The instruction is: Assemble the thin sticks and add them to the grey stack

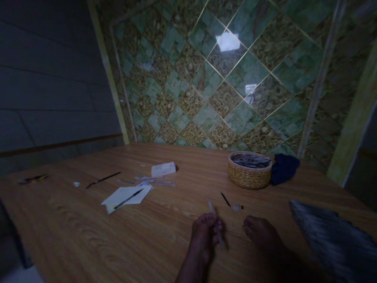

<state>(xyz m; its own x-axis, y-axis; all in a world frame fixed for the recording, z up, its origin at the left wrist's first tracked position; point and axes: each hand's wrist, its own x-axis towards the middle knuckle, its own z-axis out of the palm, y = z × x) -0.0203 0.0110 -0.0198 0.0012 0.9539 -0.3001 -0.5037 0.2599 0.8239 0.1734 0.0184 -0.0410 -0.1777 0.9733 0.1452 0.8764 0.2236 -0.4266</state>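
My left hand (203, 232) is closed around a slim, translucent pen barrel (220, 239), which slants across the fingers and sticks out at both ends. To its right, my right hand (262, 232) is held low over the table with thumb and fingers pressed together; whatever is in them is hidden by blur. Just beyond the hands lie a thin black pen refill (226, 199), a small clear piece (236, 207) and a tiny black part (242, 207).
A woven basket (249, 179) full of pens stands back right beside dark blue cloth (284, 169). Many dark, pen-like sticks (332, 237) lie in a row at right. Leftward are paper (122, 195) bearing a black pen (129, 199), clear tubes (159, 181) and a white box (163, 169).
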